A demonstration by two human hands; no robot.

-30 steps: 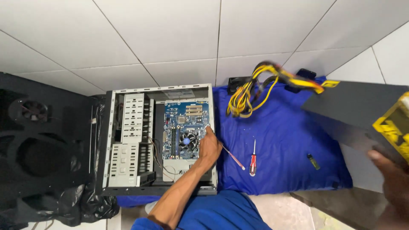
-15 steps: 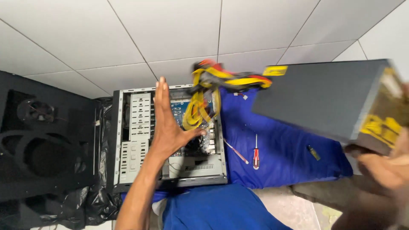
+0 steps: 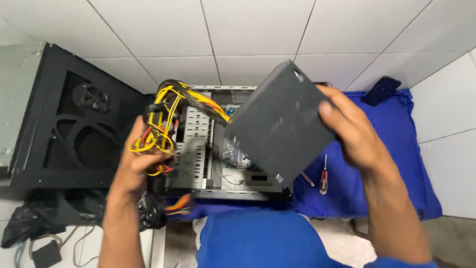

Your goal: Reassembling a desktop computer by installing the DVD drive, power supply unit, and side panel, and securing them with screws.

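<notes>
Floor: white tiled floor point(image 3: 258, 34) under me, pale grout lines running across it.
Middle: the open computer case point(image 3: 218, 168) lies on its side on the tiles, in front of my knees.
Right: a blue cloth point(image 3: 391, 164) is spread flat on the floor, touching the case's right edge; a red-handled screwdriver point(image 3: 324, 176) lies on it, and a dark flat object point(image 3: 381, 89) sits at its far corner.
Left: the black side panel point(image 3: 74, 129) with fan cut-outs lies just beside the case.
Near left: black bag point(image 3: 29, 223) and loose cables point(image 3: 64, 243) on the tiles.
</notes>
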